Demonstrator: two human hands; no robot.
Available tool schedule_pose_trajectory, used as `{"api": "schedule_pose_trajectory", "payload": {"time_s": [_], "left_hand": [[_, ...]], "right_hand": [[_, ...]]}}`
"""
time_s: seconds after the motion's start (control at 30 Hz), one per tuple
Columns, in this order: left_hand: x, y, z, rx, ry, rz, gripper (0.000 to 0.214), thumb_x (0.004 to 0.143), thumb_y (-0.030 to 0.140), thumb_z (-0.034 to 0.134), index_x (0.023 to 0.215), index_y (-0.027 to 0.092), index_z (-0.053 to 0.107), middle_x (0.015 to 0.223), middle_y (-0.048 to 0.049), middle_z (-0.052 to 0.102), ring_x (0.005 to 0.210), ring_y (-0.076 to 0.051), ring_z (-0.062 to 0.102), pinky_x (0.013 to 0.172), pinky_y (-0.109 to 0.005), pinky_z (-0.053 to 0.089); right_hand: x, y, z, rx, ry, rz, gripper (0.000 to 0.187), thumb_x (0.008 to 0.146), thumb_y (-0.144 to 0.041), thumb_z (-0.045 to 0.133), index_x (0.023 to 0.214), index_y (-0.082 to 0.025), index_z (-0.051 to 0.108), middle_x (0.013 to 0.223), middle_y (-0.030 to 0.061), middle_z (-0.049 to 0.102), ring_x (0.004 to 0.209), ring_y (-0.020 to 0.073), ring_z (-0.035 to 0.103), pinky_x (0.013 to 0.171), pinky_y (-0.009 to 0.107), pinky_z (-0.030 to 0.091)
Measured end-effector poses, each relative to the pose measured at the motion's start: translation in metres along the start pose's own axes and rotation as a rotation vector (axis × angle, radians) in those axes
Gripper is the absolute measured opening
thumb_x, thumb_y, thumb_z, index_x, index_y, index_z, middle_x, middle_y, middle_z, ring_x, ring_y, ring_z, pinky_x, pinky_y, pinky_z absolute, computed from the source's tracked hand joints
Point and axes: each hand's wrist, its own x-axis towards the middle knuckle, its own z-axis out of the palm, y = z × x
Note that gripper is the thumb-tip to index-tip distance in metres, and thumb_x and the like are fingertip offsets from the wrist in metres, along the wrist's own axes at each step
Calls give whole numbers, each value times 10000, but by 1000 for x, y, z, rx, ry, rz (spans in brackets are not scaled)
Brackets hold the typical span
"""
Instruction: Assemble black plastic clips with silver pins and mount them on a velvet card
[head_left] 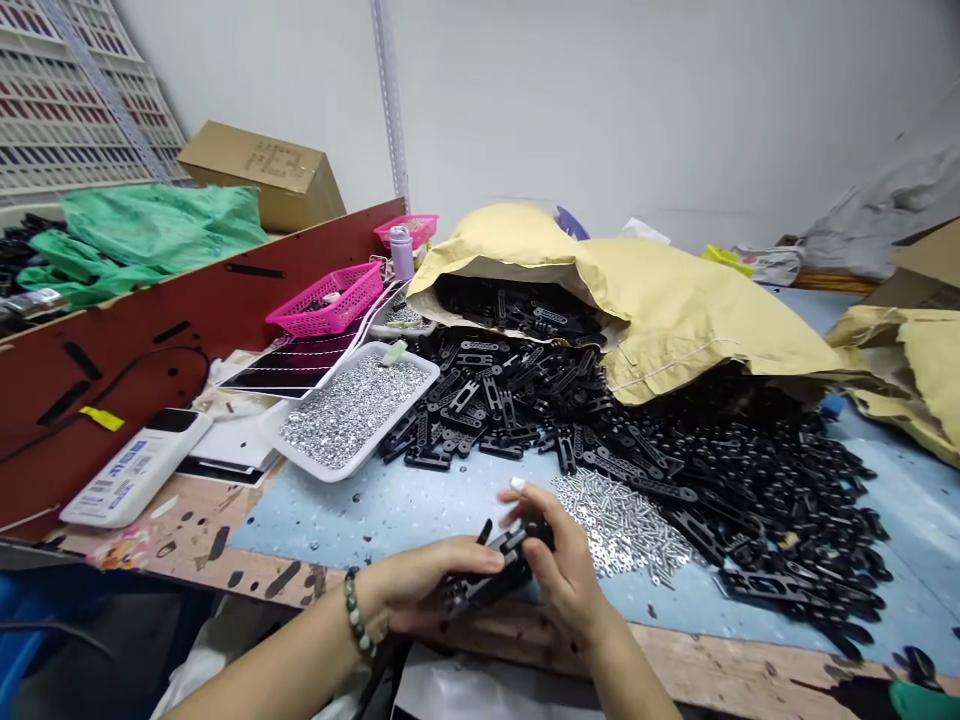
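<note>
My left hand, with a beaded bracelet at the wrist, grips a black slotted part over the table's front edge. The thumb lies along its top; more than one piece may be stacked there. Closed round the far end of the same part is my right hand, thumb and fingers pinching it, a white cover on one fingertip. A heap of silver screws lies just beyond that hand. Behind it spread many black slotted parts, and to the right a pile of small black lever-like pieces.
A white tray of small silver hardware stands at left, near a pink basket and a white scale-like device. Yellow sacks spill black parts at the back. A red-brown board borders the left side. A green-handled tool is at lower right.
</note>
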Motion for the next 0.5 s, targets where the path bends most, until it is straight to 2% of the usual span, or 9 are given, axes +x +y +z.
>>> {"api": "schedule_pose_trajectory", "payload": {"time_s": [0.1,0.17,0.2,0.23,0.27,0.33,0.37,0.43,0.5], "left_hand": [[-4,-8,-2,-338,-28,-152,434,704,521,665,948,163,637,873,-44,678,850,-200,622,731,-300,473],[-8,-13,-8,-373,-48,-151,544,769,627,557,1039,159,621,971,-84,676,945,-234,620,782,-349,486],[-11,-15,-11,-325,2,-112,590,801,659,491,1079,152,605,1021,-105,663,999,-251,609,831,-385,482],[-14,-17,-14,-233,113,-44,613,826,667,441,1115,146,585,1063,-122,645,1043,-263,594,885,-418,465],[-16,-19,-17,-99,274,56,603,851,648,417,1152,145,560,1104,-130,623,1081,-267,575,940,-443,437],[-17,-23,-18,271,589,303,530,888,550,437,1243,160,494,1211,-134,557,1174,-262,510,1039,-469,357],[-16,-25,-17,468,663,412,519,893,496,462,1298,172,448,1280,-136,508,1230,-263,458,1073,-480,317],[-11,-29,-12,793,637,534,569,874,408,522,1371,180,368,1384,-145,412,1313,-280,357,1103,-510,274],[-6,-31,-7,964,575,545,624,834,348,573,1385,163,347,1424,-160,361,1344,-306,304,1104,-538,273]], "right_hand": [[9,-7,18,-94,53,149,298,960,-395,375,911,-204,599,752,26,625,656,161,588,637,270,455],[12,-5,23,-196,79,290,354,956,-387,360,720,-205,552,636,-5,564,595,146,545,581,247,415],[12,-2,25,-253,80,352,377,949,-390,357,659,-209,516,589,-17,526,572,143,524,552,242,394],[13,2,26,-310,82,403,394,940,-388,357,606,-215,475,544,-26,485,545,141,501,521,241,368],[13,7,27,-361,83,441,406,929,-382,361,565,-220,436,504,-32,443,511,139,473,493,245,338],[13,15,31,-434,79,482,400,906,-355,386,529,-226,406,456,-37,399,458,141,426,470,261,291],[13,18,33,-460,78,490,383,896,-337,399,530,-227,420,452,-34,404,450,145,419,476,268,285],[11,21,37,-518,85,497,331,882,-305,412,567,-226,480,514,-5,475,497,168,459,515,283,320],[10,19,38,-576,114,436,276,874,-285,421,642,-217,555,700,63,575,665,217,536,620,325,393]]}}
